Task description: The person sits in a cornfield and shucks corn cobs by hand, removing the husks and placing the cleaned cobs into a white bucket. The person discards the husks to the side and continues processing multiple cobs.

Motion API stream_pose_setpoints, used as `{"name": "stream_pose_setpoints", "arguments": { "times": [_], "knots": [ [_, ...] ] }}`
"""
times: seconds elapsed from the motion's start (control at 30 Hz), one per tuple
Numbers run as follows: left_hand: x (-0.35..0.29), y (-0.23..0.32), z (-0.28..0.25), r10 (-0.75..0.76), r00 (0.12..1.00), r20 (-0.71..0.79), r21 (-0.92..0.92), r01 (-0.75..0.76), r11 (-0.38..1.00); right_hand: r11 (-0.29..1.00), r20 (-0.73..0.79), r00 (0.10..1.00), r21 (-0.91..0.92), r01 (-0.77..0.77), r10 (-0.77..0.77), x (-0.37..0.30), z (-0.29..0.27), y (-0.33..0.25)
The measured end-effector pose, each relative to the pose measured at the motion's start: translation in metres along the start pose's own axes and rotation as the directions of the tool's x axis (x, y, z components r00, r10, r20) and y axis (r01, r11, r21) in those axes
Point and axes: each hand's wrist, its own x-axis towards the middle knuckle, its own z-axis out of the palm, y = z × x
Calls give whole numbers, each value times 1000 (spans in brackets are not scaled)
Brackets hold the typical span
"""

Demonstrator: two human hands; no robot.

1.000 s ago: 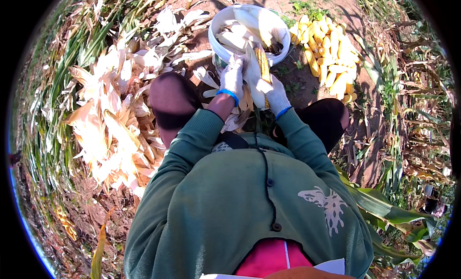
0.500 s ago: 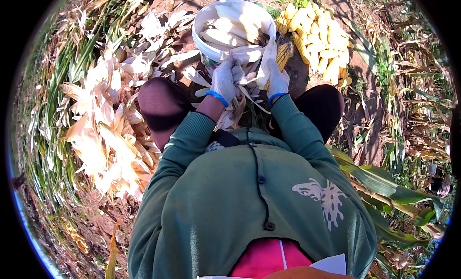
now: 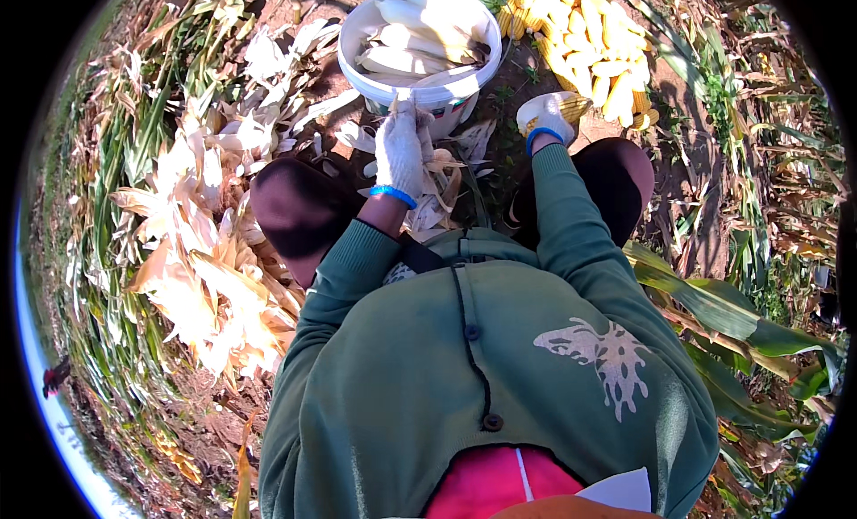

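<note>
My right hand (image 3: 546, 117), in a white glove with a blue cuff, is closed round a husked yellow corn cob (image 3: 572, 107) just short of a pile of bare yellow cobs (image 3: 596, 44). My left hand (image 3: 401, 156), gloved the same way, is at the near side of a white bucket (image 3: 351, 62). Its fingers are drawn together; what they hold, if anything, cannot be made out. Inside the bucket lie several corn ears in pale husks (image 3: 418, 39). Loose dry husks (image 3: 437, 189) lie below my left hand, between my knees.
A large heap of dry husks (image 3: 214, 278) spreads to my left. My bent knees (image 3: 299, 207) flank the work. Dry stalks (image 3: 107, 207) line the left side, and green corn leaves (image 3: 714, 305) reach in at the right. A distant figure (image 3: 55, 376) shows at the left rim.
My right hand has moved right, away from the bucket, carrying the yellow cob toward the pile. My left hand has shifted slightly left, and the hands are now farther apart.
</note>
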Motion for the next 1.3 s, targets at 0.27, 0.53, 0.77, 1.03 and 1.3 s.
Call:
{"name": "stream_pose_setpoints", "arguments": {
  "times": [0.27, 0.53, 0.77, 1.03, 1.3],
  "knots": [
    [34, 5, 2, 43, 998, 35, -39, -42, 998, 859, 576, 672, 114, 499, -466, -67, 10, 5],
    [41, 3, 7, 205, 951, 233, -173, -167, 971, 355, 879, 250, -101, 930, -406, -146, -27, 6],
    [44, -8, -2, 115, 985, -129, -239, -144, 960, -99, 930, 28, -70, 993, -367, -147, -29, 16],
    [58, -23, -13, 135, 961, -242, -296, -206, 933, 296, 890, 253, -142, 945, -379, -158, -31, 1],
    [29, 14, 3, -55, 994, 98, -653, 106, 750, 997, 847, 526, 57, 59, -80, -94, -20, 12]
  ]
}}
